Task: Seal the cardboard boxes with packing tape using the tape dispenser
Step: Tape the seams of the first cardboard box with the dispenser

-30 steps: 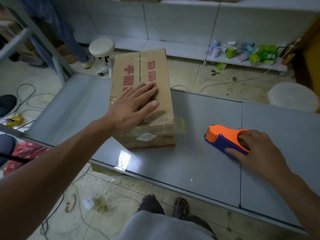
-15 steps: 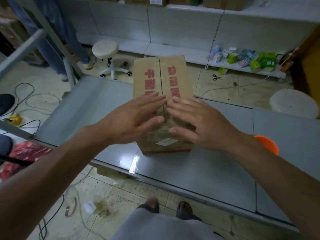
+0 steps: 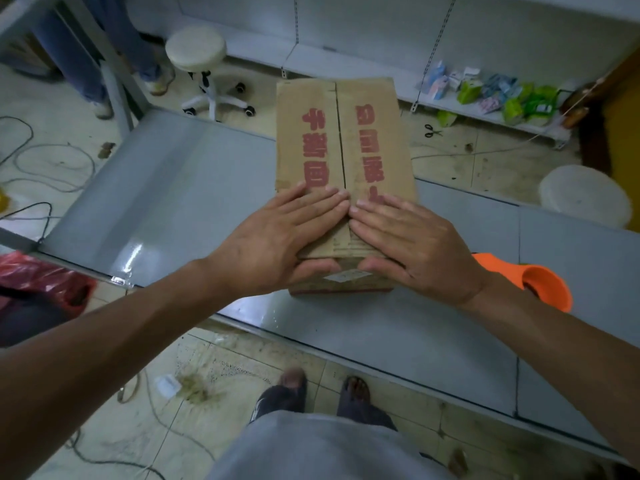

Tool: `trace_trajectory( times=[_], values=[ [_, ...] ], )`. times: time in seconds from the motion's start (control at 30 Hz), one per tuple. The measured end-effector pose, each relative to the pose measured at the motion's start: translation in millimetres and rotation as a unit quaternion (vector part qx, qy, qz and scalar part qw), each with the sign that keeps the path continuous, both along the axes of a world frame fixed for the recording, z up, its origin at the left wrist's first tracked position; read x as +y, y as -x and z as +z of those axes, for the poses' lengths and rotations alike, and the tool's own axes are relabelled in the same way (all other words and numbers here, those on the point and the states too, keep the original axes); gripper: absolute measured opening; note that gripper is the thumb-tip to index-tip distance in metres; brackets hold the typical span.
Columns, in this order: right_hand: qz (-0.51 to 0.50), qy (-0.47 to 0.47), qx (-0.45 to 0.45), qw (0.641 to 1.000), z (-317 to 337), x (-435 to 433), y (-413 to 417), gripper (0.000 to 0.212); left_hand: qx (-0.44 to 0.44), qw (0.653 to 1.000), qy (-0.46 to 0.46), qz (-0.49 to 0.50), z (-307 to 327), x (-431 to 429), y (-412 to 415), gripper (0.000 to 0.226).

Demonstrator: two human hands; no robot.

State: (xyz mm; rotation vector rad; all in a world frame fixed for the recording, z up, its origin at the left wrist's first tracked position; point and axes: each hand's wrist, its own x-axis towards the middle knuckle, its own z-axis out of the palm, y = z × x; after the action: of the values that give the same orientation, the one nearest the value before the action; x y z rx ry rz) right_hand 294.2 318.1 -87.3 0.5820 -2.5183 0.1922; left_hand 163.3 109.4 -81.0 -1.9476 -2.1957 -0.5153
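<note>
— While the grey worktop (image 3: 194, 188) is carrying everything, the cardboard box (image 3: 346, 133) is sitting close to its front edge, with its long side running away from the person.
— What are the hands doing?
— The left hand (image 3: 277, 244) and the right hand (image 3: 415, 244) are both lying flat on the near end of the box top. The fingers are straight and pressed together, the fingertips are meeting at the centre seam (image 3: 341, 143), and the thumbs are reaching down over the near face. Neither hand is holding anything.
— And the tape dispenser?
— The tape dispenser (image 3: 540, 275) is lying on the worktop just behind the right wrist, apart from the box, with only its orange part showing.
— Where are you seeing the risk?
— In my judgement, the flaps are being kept shut by pressure alone. The seam is showing as a dark line toward the far end, and I am not able to tell whether any tape is lying on it. If the right hand is lifting off to fetch the dispenser, its flap is likely springing up, and the tape would then be bridging a gap or creasing. The box is also free to be sliding on the smooth metal under a one-handed push. The dispenser, half hidden behind the forearm, is liable to be getting knocked by the wrist.
</note>
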Motion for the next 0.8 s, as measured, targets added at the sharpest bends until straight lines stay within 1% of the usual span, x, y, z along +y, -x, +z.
trace_trajectory(
  times=[0.07, 0.13, 0.17, 0.2, 0.23, 0.27, 0.33, 0.37, 0.4, 0.43, 0.47, 0.5, 0.57, 0.6, 0.67, 0.73, 0.8],
  values=[
    [0.003, 0.019, -0.003, 1.0, -4, 3, -1, 0.044, -0.007, 0.999, -0.044, -0.006, -5, -2, -2, 0.064],
    [-0.017, 0.058, -0.007, 0.998, -9, 5, -3, 0.048, -0.03, 0.995, -0.097, 0.0, -15, -6, -2, 0.059],
    [-0.036, 0.093, -0.005, 0.995, -13, 3, -3, 0.052, -0.055, 0.991, -0.123, 0.015, -20, -8, -3, 0.061],
    [-0.058, 0.148, 0.002, 0.987, -18, -2, -4, 0.055, -0.097, 0.983, -0.148, 0.039, -28, -9, -7, 0.067],
    [-0.084, 0.225, 0.018, 0.971, -22, -10, -5, 0.054, -0.163, 0.968, -0.177, 0.069, -34, -8, -14, 0.075],
    [-0.112, 0.319, 0.038, 0.94, -26, -20, -5, 0.052, -0.248, 0.94, -0.212, 0.097, -39, -5, -23, 0.084],
    [-0.162, 0.486, 0.069, 0.856, -30, -39, -4, 0.048, -0.411, 0.854, -0.295, 0.122, -46, 6, -42, 0.103],
    [-0.174, 0.542, 0.076, 0.819, -31, -46, -2, 0.05, -0.47, 0.81, -0.328, 0.123, -48, 12, -49, 0.111],
    [-0.178, 0.582, 0.081, 0.789, -31, -50, -1, 0.053, -0.504, 0.782, -0.348, 0.119, -48, 17, -53, 0.115],
    [-0.18, 0.612, 0.085, 0.766, -32, -53, 0, 0.058, -0.512, 0.774, -0.357, 0.109, -47, 21, -54, 0.116],
    [-0.18, 0.63, 0.085, 0.751, -33, -54, 0, 0.062, -0.507, 0.777, -0.361, 0.095, -46, 24, -54, 0.116],
    [-0.177, 0.639, 0.081, 0.744, -34, -54, 1, 0.065, -0.501, 0.781, -0.363, 0.084, -47, 24, -53, 0.117],
    [-0.174, 0.637, 0.065, 0.748, -35, -53, 0, 0.068, -0.501, 0.785, -0.352, 0.091, -51, 19, -50, 0.117],
    [-0.172, 0.629, 0.053, 0.757, -36, -52, -1, 0.069, -0.497, 0.793, -0.336, 0.103, -52, 15, -48, 0.116],
    [-0.15, 0.606, 0.019, 0.781, -35, -48, -6, 0.072, -0.479, 0.825, -0.276, 0.118, -53, 4, -44, 0.112],
    [-0.124, 0.575, -0.035, 0.808, -30, -39, -12, 0.075, -0.444, 0.864, -0.205, 0.115, -50, -9, -38, 0.107],
    [-0.117, 0.524, -0.093, 0.838, -21, -28, -21, 0.077, -0.423, 0.89, -0.129, 0.115, -40, -23, -30, 0.103]
  ],
)
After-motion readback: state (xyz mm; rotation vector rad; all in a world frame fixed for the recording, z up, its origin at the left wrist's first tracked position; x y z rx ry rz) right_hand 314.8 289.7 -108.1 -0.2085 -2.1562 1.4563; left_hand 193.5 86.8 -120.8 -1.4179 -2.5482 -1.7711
